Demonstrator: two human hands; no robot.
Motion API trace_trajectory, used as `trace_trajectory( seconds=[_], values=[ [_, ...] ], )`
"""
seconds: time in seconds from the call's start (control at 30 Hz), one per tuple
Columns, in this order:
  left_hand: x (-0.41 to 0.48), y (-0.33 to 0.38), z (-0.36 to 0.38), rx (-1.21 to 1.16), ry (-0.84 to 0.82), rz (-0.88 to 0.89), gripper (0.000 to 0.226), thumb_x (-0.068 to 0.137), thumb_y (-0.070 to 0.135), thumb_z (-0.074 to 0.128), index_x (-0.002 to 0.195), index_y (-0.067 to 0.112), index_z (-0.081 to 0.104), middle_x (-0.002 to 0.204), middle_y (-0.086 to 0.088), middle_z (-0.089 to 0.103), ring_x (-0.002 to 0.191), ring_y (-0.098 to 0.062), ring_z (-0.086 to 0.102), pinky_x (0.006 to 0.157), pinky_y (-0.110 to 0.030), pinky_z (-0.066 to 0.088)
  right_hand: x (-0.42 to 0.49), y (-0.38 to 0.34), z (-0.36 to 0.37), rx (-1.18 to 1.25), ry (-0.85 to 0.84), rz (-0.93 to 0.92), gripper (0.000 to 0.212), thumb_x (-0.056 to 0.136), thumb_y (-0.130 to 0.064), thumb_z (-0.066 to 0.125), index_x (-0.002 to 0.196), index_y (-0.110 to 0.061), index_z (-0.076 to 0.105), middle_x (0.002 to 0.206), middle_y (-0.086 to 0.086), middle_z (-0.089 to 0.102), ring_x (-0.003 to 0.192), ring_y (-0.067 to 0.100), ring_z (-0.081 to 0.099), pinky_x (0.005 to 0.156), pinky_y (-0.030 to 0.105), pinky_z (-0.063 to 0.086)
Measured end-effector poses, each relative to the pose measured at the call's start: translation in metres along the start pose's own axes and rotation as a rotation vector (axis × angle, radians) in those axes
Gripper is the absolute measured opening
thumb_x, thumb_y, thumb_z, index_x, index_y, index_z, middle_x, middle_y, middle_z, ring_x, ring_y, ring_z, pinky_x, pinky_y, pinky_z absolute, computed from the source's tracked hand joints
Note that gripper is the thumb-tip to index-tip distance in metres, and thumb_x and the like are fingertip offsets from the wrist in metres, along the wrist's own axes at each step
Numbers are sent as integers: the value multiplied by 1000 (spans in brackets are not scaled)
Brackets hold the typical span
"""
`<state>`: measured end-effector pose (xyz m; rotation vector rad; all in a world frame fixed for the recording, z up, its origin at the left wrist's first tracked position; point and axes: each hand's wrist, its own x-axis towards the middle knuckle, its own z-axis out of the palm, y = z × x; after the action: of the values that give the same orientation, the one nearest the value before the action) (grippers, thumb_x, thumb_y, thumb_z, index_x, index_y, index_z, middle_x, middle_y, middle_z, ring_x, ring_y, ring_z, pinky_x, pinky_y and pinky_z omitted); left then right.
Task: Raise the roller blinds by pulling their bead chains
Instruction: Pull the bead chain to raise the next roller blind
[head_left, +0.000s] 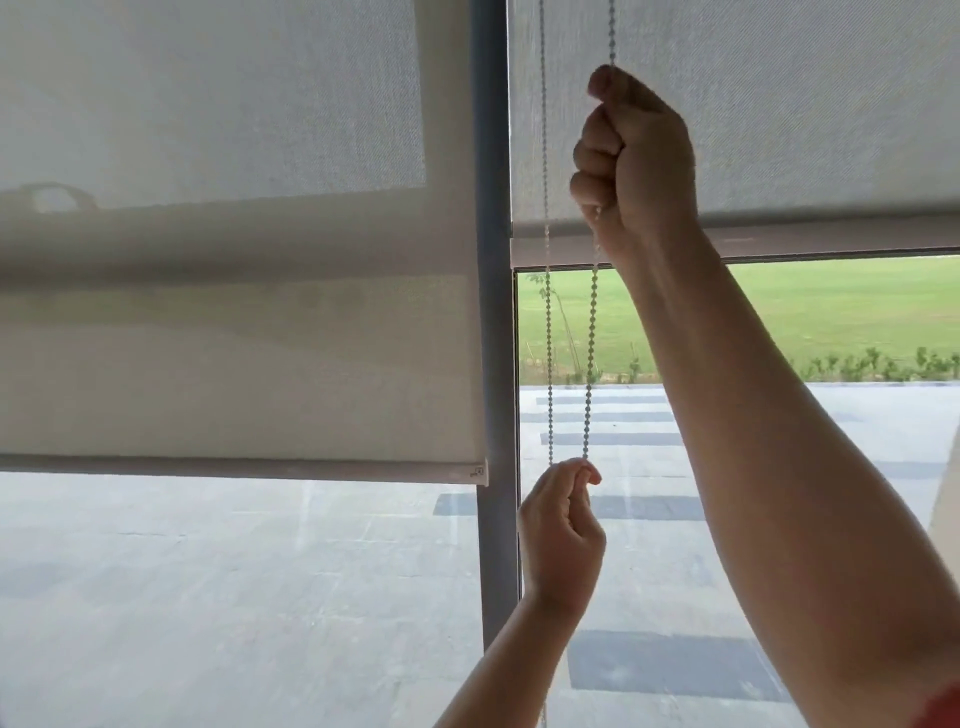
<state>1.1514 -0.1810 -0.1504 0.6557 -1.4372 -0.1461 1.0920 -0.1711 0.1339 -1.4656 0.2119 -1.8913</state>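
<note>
Two grey roller blinds hang over a window. The right blind has its bottom bar high up, while the left blind hangs lower, its bottom bar near mid-height. A bead chain runs down in two strands just right of the window post. My right hand is a fist closed on the right strand, high in front of the right blind. My left hand pinches the same strand lower down between thumb and fingers. The left strand hangs free beside them.
A grey vertical window post separates the two panes. Through the glass I see a paved terrace, a lawn and a low hedge line. A red sleeve edge shows at the bottom right corner.
</note>
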Motion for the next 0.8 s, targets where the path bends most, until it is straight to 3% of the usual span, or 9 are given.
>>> trace_trajectory(
  seconds=[0.17,0.3,0.43,0.5,0.6,0.73,0.8],
  values=[
    [-32,-20,1,57,-105,-6,24,88,-3,48,81,17,60,75,4,66,71,0,59,66,-13,48,-33,28,-13,-33,60,27,30,101,-8,36,78,-14,55,42,-13,30,36,2,19,31,17,15],
    [-60,-44,-3,108,-230,-66,28,86,-6,48,81,20,58,75,14,60,68,12,51,65,-6,42,-64,52,-30,-40,133,62,27,101,-8,41,79,-13,57,43,-13,29,36,1,18,36,20,8],
    [-58,-58,-11,113,-390,-153,22,91,8,45,87,24,60,81,15,60,72,7,56,69,-20,50,-89,68,-45,-49,159,62,29,101,-6,39,78,-12,57,46,-11,26,39,2,16,36,15,11],
    [-33,-51,-17,80,-409,-248,26,90,16,42,104,23,62,100,9,67,92,4,59,84,-29,53,-99,75,-53,-62,161,58,31,101,-4,38,78,-11,57,47,-11,26,40,3,15,36,14,13],
    [29,-23,-27,-88,-354,-297,49,80,28,36,123,20,57,120,4,64,110,0,57,89,-18,48,-114,88,-64,-100,176,76,31,101,-4,38,78,-10,58,45,-12,28,38,3,17,37,14,15],
    [113,43,-33,-313,-287,-197,55,80,39,33,125,14,52,123,-3,62,109,-13,61,84,-26,52,-139,110,-70,-136,231,142,31,100,-6,41,76,-10,58,44,-12,30,38,3,18,37,16,14],
    [144,71,-30,-394,-281,-184,46,85,35,40,127,18,47,117,-1,63,101,-12,64,82,-30,53,-151,121,-69,-148,252,189,32,101,-8,41,74,-11,57,43,-13,28,38,2,17,37,15,14]
  ],
)
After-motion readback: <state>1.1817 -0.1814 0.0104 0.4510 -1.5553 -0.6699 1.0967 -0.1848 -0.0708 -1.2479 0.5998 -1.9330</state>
